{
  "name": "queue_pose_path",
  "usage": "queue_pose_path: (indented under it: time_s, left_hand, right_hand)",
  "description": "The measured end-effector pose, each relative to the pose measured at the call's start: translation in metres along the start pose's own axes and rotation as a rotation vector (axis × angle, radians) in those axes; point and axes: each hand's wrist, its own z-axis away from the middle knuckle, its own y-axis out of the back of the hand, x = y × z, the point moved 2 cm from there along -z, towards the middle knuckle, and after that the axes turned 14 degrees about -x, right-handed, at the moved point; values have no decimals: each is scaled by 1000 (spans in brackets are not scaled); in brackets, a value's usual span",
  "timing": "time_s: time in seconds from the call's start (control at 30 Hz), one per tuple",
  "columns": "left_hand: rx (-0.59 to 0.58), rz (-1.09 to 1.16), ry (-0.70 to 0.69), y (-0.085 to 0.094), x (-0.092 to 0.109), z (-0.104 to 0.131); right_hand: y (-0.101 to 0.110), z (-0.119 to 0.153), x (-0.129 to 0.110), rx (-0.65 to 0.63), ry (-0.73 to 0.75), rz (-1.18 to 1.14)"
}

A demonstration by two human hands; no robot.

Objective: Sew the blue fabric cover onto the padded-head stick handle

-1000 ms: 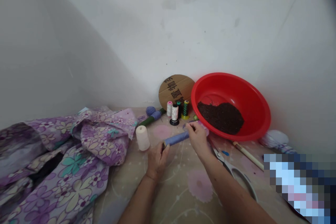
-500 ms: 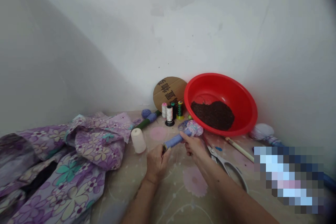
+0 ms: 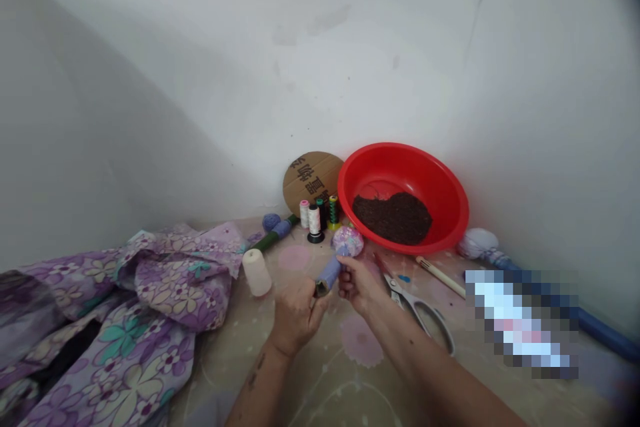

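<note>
Between my hands is a short stick wrapped in lavender-blue material (image 3: pixel 329 274), its hollow-looking near end facing me. A round head of pink floral cloth (image 3: pixel 348 241) sits at its far end. My left hand (image 3: pixel 297 310) is closed around the near end, thumb on the underside. My right hand (image 3: pixel 361 283) pinches the wrapped part farther up, between thumb and fingers. Metal scissors (image 3: pixel 420 310) lie beside my right forearm. A cream thread cone (image 3: pixel 257 273) stands left of my left hand.
A red basin (image 3: pixel 450 180) holding dark brown material (image 3: pixel 393 217) leans against the wall by a cardboard disc (image 3: pixel 310 177). Several thread spools (image 3: pixel 314 221) stand before it. Floral fabric (image 3: pixel 145 347) is heaped left. A white-headed blue stick (image 3: pixel 479 243) and a cream rod (image 3: pixel 443 277) lie right.
The wrapped stick has swung to a steeper angle, its near end turned more toward me. Both hands keep hold and have shifted with it. The whole view has moved slightly rightward.
</note>
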Motion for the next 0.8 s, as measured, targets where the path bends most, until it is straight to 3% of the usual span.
queue_pose_path:
  time_s: [0.13, 0.23, 0.37, 0.6, 0.73, 0.8]
  left_hand:
    - [-51, -56, -62, 12, 4, -8]
    - [-113, -61, -100, 23, 8, -17]
    - [-209, -13, -171, 36, 14, -29]
    - [-300, 66, -197, 42, 19, -37]
    - [-345, 80, -217, 39, 24, -38]
    - [-358, 86, -225, 36, 26, -39]
  right_hand:
    - [-7, -3, 4, -53, -90, -212]
    - [-9, -8, 9, -75, -59, -425]
    - [-7, -10, 22, -95, -33, -497]
    - [7, -6, 22, -154, -142, -294]
    - [16, -1, 2, 4, -149, -28]
    - [17, 1, -8, 15, -164, 49]
